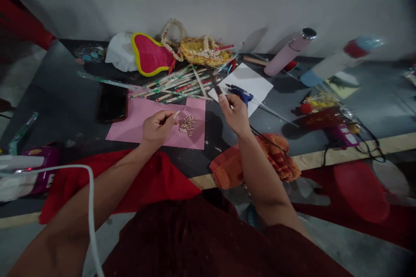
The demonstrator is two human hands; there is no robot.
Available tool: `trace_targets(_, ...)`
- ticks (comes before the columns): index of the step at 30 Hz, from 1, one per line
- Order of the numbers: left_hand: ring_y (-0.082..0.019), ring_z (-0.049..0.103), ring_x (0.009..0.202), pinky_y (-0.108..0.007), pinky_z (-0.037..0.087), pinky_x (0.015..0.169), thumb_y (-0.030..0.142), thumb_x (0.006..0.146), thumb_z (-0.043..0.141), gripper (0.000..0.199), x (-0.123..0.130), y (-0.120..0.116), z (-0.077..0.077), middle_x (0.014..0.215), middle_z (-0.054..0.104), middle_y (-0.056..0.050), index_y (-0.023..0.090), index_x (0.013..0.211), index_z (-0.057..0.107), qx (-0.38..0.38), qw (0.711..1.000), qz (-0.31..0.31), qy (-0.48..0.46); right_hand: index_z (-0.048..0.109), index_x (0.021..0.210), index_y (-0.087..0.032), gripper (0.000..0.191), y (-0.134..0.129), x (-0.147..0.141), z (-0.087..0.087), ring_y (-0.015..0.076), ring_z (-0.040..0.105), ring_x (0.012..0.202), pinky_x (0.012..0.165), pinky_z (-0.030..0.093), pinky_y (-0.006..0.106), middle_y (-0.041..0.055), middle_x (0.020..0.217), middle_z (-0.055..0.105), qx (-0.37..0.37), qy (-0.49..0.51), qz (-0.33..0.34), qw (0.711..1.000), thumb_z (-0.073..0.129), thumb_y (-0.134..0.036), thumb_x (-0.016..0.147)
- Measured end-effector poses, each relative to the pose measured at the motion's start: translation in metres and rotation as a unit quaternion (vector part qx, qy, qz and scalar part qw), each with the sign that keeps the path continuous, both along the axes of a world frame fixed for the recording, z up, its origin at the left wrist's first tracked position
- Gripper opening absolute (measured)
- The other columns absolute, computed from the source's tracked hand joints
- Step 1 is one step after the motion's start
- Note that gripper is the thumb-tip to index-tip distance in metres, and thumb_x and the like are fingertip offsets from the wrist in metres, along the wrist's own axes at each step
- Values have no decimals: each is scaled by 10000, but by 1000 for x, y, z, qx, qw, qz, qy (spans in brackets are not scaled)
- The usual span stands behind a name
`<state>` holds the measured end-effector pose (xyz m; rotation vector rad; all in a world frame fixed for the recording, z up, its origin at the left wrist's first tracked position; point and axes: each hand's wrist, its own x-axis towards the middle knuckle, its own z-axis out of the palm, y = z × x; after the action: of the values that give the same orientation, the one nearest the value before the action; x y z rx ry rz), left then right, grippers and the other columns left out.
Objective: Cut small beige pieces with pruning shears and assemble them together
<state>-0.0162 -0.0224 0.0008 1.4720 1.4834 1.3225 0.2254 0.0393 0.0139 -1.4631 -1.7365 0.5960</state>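
My left hand (157, 129) is closed in a pinch on a short pale piece of wooden stick (176, 114), above a sheet of pink paper (143, 110). Beside its fingertips, a small heap of cut stick pieces (187, 124) lies on the paper. My right hand (234, 113) is wrapped round a knife (214, 81), its dark blade pointing up and away from me. Behind that hand a blue glue gun (241, 93) rests on white paper (260, 84). Several wooden chopsticks (177, 84), some in printed wrappers, lie scattered beyond both hands.
A phone (113, 103) lies at the left. Along the wall are a pink and yellow woven piece (151, 54), a yellow basket (195, 54), a pink flask (289, 52) and a bottle (338, 62). An orange cloth (279, 156) and a red cloth (162, 177) hang at the front edge.
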Motion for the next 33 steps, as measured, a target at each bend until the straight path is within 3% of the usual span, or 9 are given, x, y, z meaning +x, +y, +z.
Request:
trace_targets(3,-93,565,591,-191,429,565,348,804,610,202,1,1,-1,673,673,-5,165,819,695,-1,1000,-10,-23,499,909,-230,281,-5,-6,3,115,536,688,584,472,263,11,914,583,-66,233,74,967,630,-444,783)
trace_targets(6,-97,575,599,-197,439,575,359,799,620,207,1,3,-3,673,673,-7,166,826,691,-9,998,-8,-55,507,880,-225,235,-12,-13,4,134,581,772,566,475,261,39,1070,583,-145,285,162,934,631,-400,784)
trace_targets(9,-90,565,602,-197,441,574,371,773,654,214,0,6,-5,680,665,-7,168,827,692,-13,994,-4,-111,550,1014,-231,236,-15,-16,2,172,585,913,712,504,318,58,1144,568,-99,191,207,954,592,-332,806)
trace_targets(12,-58,511,538,-180,407,505,364,740,694,215,-3,9,-3,711,654,-3,172,837,685,-20,980,-7,-196,554,1148,-224,348,-18,-16,1,246,447,1196,965,416,427,92,1290,493,12,-19,229,973,552,-250,801)
trace_targets(14,-30,448,462,-169,352,429,364,729,707,230,-5,11,0,727,644,0,170,848,673,-34,966,-9,-255,566,1159,-214,370,-20,-18,1,290,356,1267,1014,355,480,101,1402,393,51,-158,225,960,540,-224,790)
trace_targets(17,-5,395,404,-157,283,364,365,729,711,239,-8,13,5,729,629,2,166,851,660,-43,953,-8,-301,551,1196,-224,418,-26,-21,4,322,342,1248,969,367,510,85,1474,301,53,-286,216,932,525,-200,780)
trace_targets(24,-20,430,422,-165,321,376,379,720,717,262,-9,13,1,702,631,4,168,867,664,-38,958,-8,-283,491,1263,-222,486,-32,-29,6,321,310,1248,899,401,484,90,1489,273,26,-359,224,906,485,-177,779)
trace_targets(33,-33,434,427,-180,318,393,399,751,685,249,-6,10,0,678,642,-8,152,750,657,-37,976,-29,-211,482,1283,-212,421,-34,-33,5,314,356,1211,854,410,444,110,1471,311,30,-363,223,904,447,-318,877)
